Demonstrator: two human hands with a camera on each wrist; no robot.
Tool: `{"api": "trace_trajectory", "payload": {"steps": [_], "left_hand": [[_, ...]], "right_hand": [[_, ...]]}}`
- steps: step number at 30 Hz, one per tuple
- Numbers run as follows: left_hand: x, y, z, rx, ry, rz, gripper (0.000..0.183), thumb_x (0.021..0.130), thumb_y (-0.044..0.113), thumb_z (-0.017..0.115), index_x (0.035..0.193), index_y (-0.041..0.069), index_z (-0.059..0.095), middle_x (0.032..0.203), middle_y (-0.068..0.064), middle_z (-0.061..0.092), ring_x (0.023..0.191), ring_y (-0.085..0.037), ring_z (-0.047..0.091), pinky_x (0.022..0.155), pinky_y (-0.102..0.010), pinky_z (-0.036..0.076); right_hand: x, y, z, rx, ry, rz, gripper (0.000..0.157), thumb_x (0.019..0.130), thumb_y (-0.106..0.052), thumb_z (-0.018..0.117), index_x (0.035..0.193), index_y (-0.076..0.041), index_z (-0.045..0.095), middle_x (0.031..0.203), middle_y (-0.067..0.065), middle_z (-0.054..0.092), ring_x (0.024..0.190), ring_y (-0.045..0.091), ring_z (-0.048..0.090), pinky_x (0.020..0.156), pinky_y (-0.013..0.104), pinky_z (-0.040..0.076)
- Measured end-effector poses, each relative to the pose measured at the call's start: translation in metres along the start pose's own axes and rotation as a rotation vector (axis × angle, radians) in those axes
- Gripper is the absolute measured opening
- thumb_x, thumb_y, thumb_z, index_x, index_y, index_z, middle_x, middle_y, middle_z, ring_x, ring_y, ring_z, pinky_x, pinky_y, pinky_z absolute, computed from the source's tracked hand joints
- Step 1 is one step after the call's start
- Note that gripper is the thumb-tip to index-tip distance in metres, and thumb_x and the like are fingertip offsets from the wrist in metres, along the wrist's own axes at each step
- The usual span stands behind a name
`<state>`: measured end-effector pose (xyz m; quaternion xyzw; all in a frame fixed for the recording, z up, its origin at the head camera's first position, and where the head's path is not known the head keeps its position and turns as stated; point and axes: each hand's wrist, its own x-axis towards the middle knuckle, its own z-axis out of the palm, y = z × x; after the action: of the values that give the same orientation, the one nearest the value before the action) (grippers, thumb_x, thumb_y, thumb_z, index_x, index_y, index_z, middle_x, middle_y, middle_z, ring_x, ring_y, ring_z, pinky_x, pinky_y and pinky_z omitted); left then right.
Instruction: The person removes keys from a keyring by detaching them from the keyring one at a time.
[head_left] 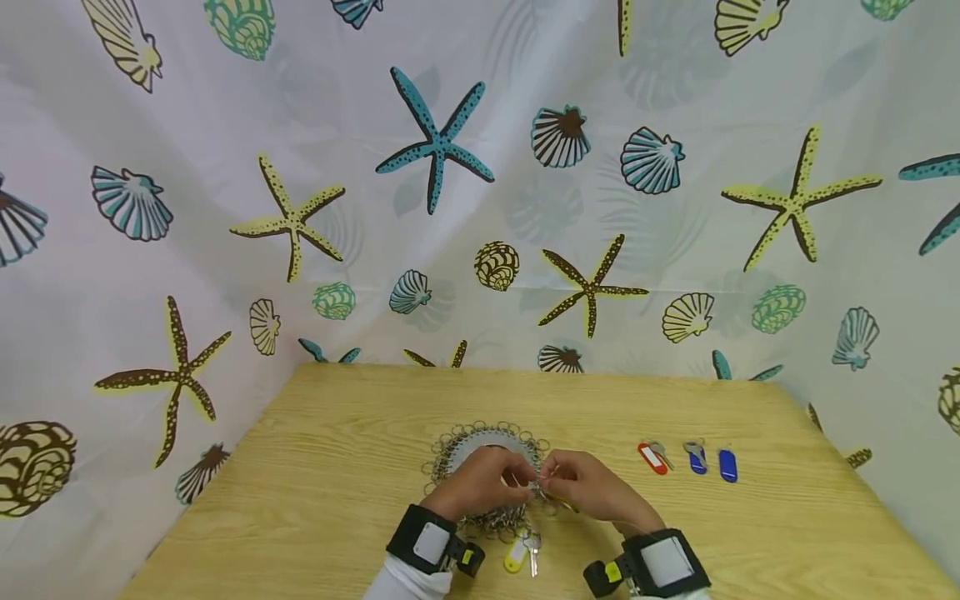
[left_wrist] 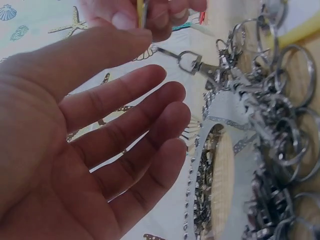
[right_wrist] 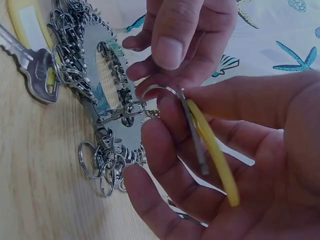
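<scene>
My right hand (head_left: 592, 485) pinches a split ring (right_wrist: 160, 86) between thumb and index finger, a yellow key tag (right_wrist: 216, 155) and a metal key (right_wrist: 196, 137) dangling from it. Close beside it is my left hand (head_left: 480, 482), its fingers loosely bent with a gap below the thumb; its fingertips are near the split ring, and contact is unclear. A metal swivel clasp (right_wrist: 122, 111) reaches toward that ring from a round grey holder (head_left: 491, 436), whose rim is crowded with clasps and rings. At the holder's near side lies another yellow key tag (head_left: 516, 557) with a key (head_left: 534, 552).
On the right part of the wooden table (head_left: 337, 467) lie a red key tag (head_left: 651, 460) with a key, a blue key tag (head_left: 697, 461) with a key, and another blue tag (head_left: 727, 467). A cloth (head_left: 495, 192) printed with shells and starfish surrounds the table.
</scene>
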<state>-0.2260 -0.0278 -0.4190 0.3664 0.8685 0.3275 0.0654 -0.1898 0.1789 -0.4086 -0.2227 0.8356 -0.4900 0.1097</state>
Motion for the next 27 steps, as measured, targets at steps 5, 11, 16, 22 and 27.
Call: {"api": "trace_trajectory", "payload": {"steps": [5,11,16,22,27], "left_hand": [[0.000,-0.002,0.004,-0.003,0.013,0.022,0.016,0.086,0.016,0.073,0.101,0.015,0.074,0.089,0.006,0.069,0.080,-0.005,0.062,0.071,-0.020,0.052],[0.001,-0.008,0.010,0.007,0.021,0.066,0.012,0.085,0.018,0.073,0.097,0.016,0.075,0.089,0.007,0.070,0.079,-0.005,0.063,0.069,-0.017,0.052],[0.002,-0.010,0.013,0.041,0.039,0.071,0.011,0.086,0.019,0.072,0.096,0.017,0.075,0.088,0.009,0.070,0.078,-0.005,0.064,0.068,-0.016,0.051],[0.004,-0.008,0.016,0.047,0.073,0.053,0.014,0.085,0.020,0.073,0.098,0.016,0.074,0.086,0.005,0.070,0.074,-0.003,0.063,0.065,-0.015,0.051],[0.008,-0.007,0.021,0.046,0.096,0.054,0.011,0.085,0.021,0.073,0.093,0.014,0.073,0.080,0.005,0.069,0.071,-0.002,0.062,0.064,-0.015,0.051]], "right_hand": [[0.001,0.002,0.000,-0.015,-0.047,-0.045,0.013,0.100,-0.005,0.051,0.100,0.003,0.061,0.088,0.016,0.062,0.059,0.009,0.047,0.054,0.022,0.040],[0.001,-0.001,0.002,-0.033,-0.086,-0.042,0.010,0.097,-0.002,0.054,0.096,-0.002,0.064,0.088,0.008,0.061,0.053,0.004,0.043,0.052,0.019,0.038],[0.000,-0.004,0.002,-0.069,-0.059,-0.062,0.006,0.094,-0.003,0.059,0.095,-0.003,0.064,0.099,0.010,0.065,0.073,0.013,0.057,0.064,0.028,0.046],[-0.001,-0.006,-0.001,-0.161,0.009,-0.100,0.004,0.091,-0.007,0.064,0.095,-0.006,0.064,0.115,0.011,0.065,0.109,0.032,0.060,0.087,0.051,0.048],[0.001,-0.008,-0.002,-0.181,0.053,-0.091,0.005,0.092,-0.005,0.062,0.096,-0.005,0.065,0.115,0.011,0.065,0.114,0.034,0.058,0.090,0.053,0.047]]}}
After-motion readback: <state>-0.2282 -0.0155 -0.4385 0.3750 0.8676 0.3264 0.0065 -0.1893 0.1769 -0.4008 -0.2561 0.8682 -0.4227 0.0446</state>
